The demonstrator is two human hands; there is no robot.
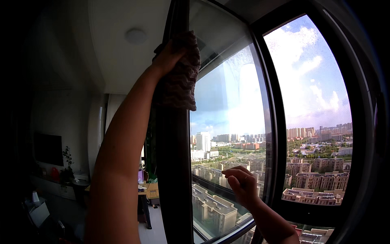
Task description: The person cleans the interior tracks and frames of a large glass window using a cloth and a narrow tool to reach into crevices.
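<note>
Cloth (180, 73) in left hand (166, 59): knitted, nubbly, matt, brownish. Window frame (174, 162): dark, smooth, dull sheen, looks metal. Glass pane (231, 110): glossy, clear, faint streaks near top edge. Ceiling (118, 53): white, matt, smooth. Small table (151, 190): wood-look top.

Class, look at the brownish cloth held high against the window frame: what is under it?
The left hand presses the cloth against the dark window frame. The frame shows below it; the stretch beneath the cloth is hidden.
</note>
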